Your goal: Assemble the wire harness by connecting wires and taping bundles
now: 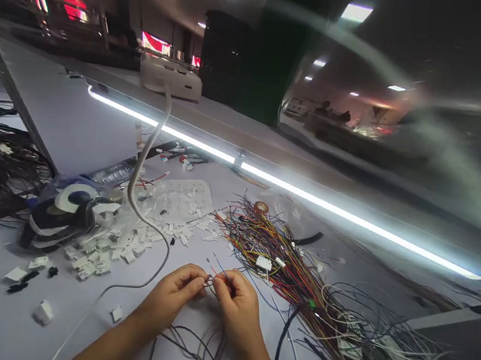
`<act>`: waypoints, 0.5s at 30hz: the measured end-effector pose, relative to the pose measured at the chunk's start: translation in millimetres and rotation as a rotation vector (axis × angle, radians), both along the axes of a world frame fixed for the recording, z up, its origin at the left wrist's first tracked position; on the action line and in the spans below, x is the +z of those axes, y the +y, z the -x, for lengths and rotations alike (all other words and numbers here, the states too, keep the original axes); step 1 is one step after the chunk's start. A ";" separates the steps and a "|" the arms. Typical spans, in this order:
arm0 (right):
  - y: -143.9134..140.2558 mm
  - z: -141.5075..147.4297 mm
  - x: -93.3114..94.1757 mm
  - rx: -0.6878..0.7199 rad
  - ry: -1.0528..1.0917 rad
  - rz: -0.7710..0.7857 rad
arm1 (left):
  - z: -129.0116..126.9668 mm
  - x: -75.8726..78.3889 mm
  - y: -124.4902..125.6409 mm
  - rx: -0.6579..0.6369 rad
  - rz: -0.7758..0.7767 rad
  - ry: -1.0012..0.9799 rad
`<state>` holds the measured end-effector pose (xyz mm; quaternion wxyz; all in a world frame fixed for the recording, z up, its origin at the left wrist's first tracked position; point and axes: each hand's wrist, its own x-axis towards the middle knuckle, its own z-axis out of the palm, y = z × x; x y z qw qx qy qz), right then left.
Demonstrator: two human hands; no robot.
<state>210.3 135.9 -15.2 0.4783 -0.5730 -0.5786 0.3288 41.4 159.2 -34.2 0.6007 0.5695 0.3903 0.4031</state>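
My left hand [183, 290] and my right hand [235, 299] meet above the front middle of the table, thumbs and forefingers pinched. Thin wires [220, 266], blue and red among them, poke up between the fingertips of my right hand. Dark wire ends run between the two pinches, and whether my left fingers also hold a small part is too fine to make out. Below the hands, a loose bundle of dark and pale wires [185, 345] trails toward the front edge. Right of my right hand lies a white connector [263, 262] on the large wire bundle.
A thick pile of coloured wires [276, 246] spreads over the right side. White connector housings [99, 256] lie scattered at left, beside rolls of tape [74, 199]. A white cable [136, 173] hangs across the left. A lit tube lamp [308, 197] runs along the shelf at the back.
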 end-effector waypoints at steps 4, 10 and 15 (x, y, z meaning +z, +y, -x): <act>0.4 0.1 -2.6 -0.012 0.037 -0.044 | -3.5 -8.3 -0.2 0.058 0.379 -0.316; -4.0 6.3 -12.0 0.035 -0.004 0.094 | -3.8 16.7 -4.7 0.061 0.645 -0.529; -3.8 6.9 -11.8 0.018 -0.165 -0.060 | -0.8 15.3 -2.6 0.038 0.650 -0.545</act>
